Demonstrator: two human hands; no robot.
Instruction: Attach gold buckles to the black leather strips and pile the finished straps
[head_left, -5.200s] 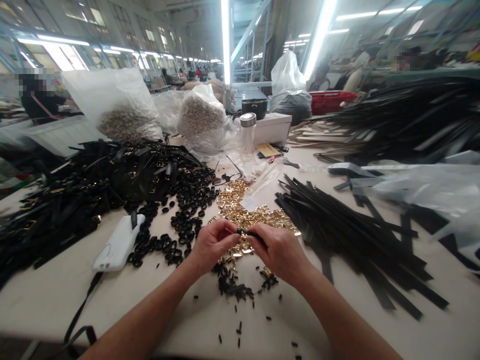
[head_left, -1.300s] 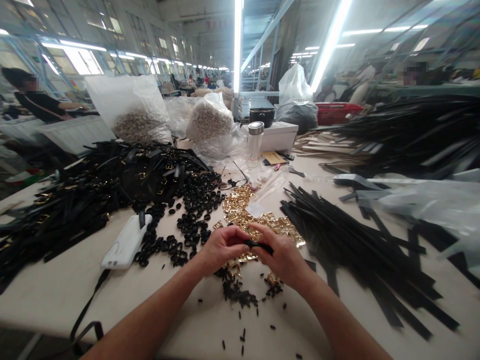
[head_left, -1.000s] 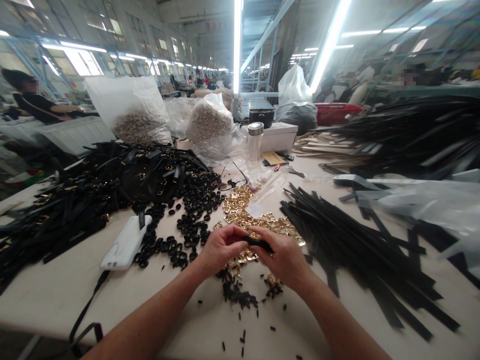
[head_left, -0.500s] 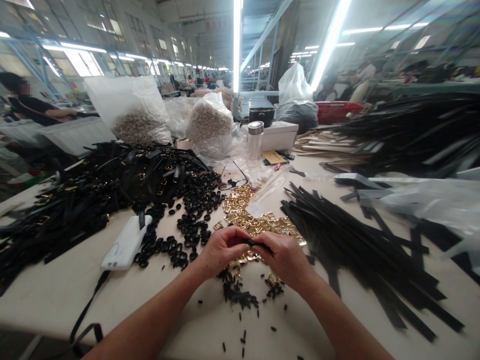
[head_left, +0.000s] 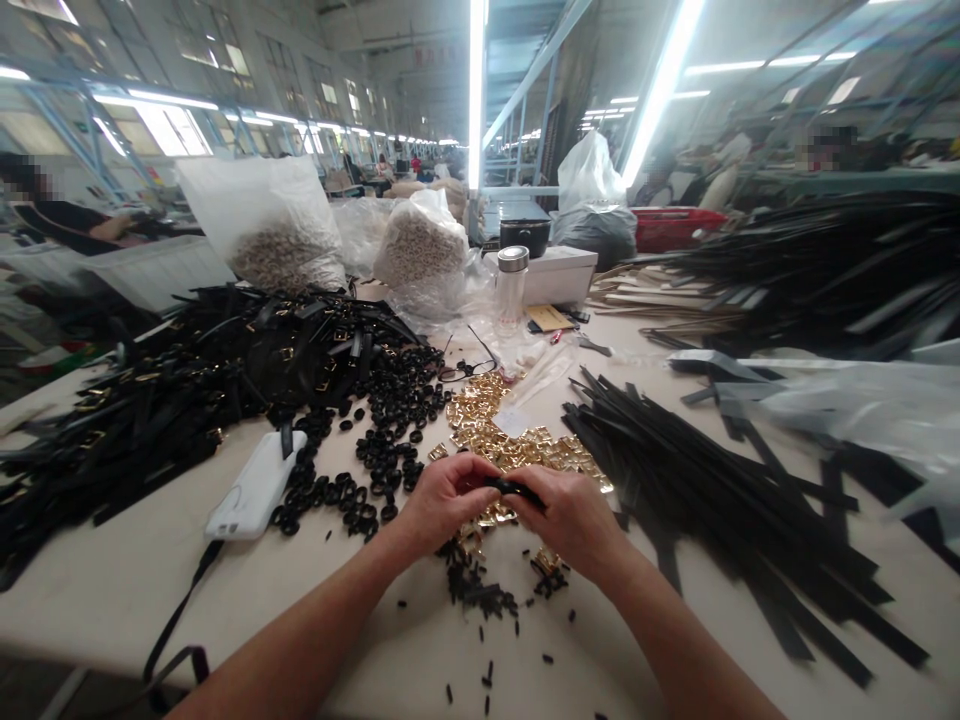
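My left hand [head_left: 448, 500] and my right hand [head_left: 574, 515] meet over the middle of the table, both closed on one black strap [head_left: 517, 489]. Fingers cover most of the strap, so its ends are hidden. Just beyond and under the hands spreads a pile of gold buckles [head_left: 480, 415]. Black ring-shaped loops [head_left: 367, 480] lie in heaps left of my left hand. Small black cut pieces [head_left: 480, 590] are scattered on the table below my hands. To the right of my right hand rests a bundle of long black strips [head_left: 720, 510].
Buckled black straps [head_left: 225, 360] are heaped at the left. A white power bank [head_left: 255, 485] with a black cable lies before them. Behind stand a glass bottle [head_left: 511, 290], eyeglasses [head_left: 472, 365], a white box [head_left: 562, 272] and clear bags [head_left: 420, 240]. A person [head_left: 67, 215] sits far left.
My hands stay nearly in place, with a little more of the black strap showing at my right fingers. The person at far left has leaned lower.
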